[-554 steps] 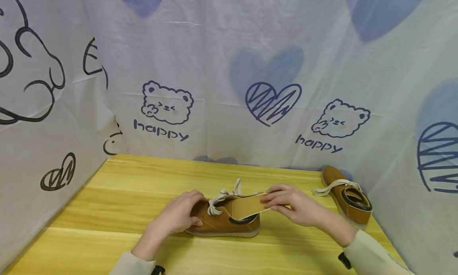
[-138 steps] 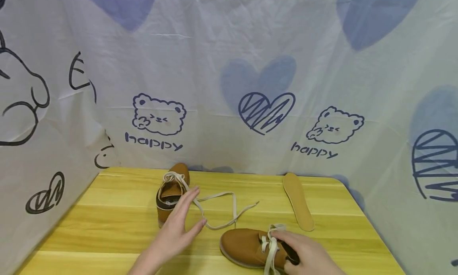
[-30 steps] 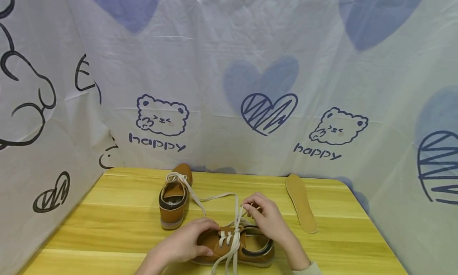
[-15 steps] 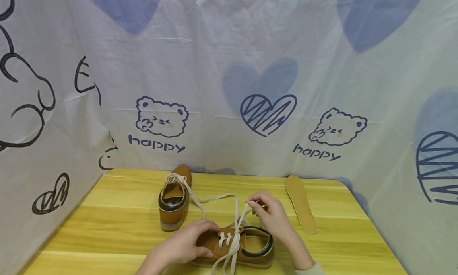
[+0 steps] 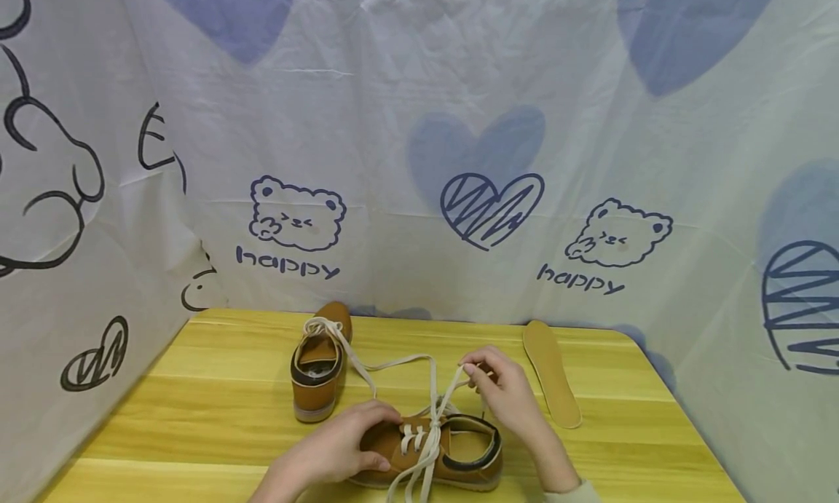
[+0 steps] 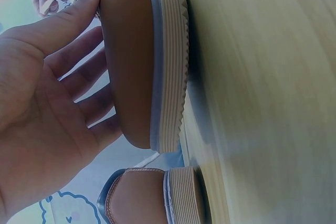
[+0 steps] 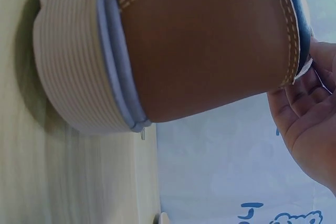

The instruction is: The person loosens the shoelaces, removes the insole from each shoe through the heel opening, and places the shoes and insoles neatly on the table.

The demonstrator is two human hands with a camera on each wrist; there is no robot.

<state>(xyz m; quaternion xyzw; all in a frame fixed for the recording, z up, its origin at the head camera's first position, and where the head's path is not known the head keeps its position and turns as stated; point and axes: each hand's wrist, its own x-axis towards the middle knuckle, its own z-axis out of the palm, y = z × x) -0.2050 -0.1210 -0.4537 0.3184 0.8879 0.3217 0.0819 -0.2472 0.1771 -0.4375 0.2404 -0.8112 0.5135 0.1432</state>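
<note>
A brown shoe [image 5: 448, 468] lies sideways in front of me, toe to the left, with a tan lining showing in its opening. My left hand [image 5: 334, 445] grips the toe, its thumb on the near side; in the left wrist view the fingers go behind the upper [image 6: 128, 61]. My right hand [image 5: 501, 386] pinches a cream shoelace [image 5: 450, 394], drawn up and right from the crossing over the tongue. Other lace ends hang over the near side. In the right wrist view the shoe's heel [image 7: 205, 45] partly covers the right fingers.
A second brown shoe [image 5: 314, 397] stands at the back left, toe away from me. Its long lace [image 5: 400, 359] trails across the wood-grain table [image 5: 216, 386] towards the near shoe. A loose tan insole [image 5: 553, 372] lies at the right. A printed white cloth [image 5: 393, 270] hangs behind.
Over the last second my right hand has drawn the lace right; the left hand stays on the toe. Some seconds back the left hand was open and the right held the shoe by its opening.
</note>
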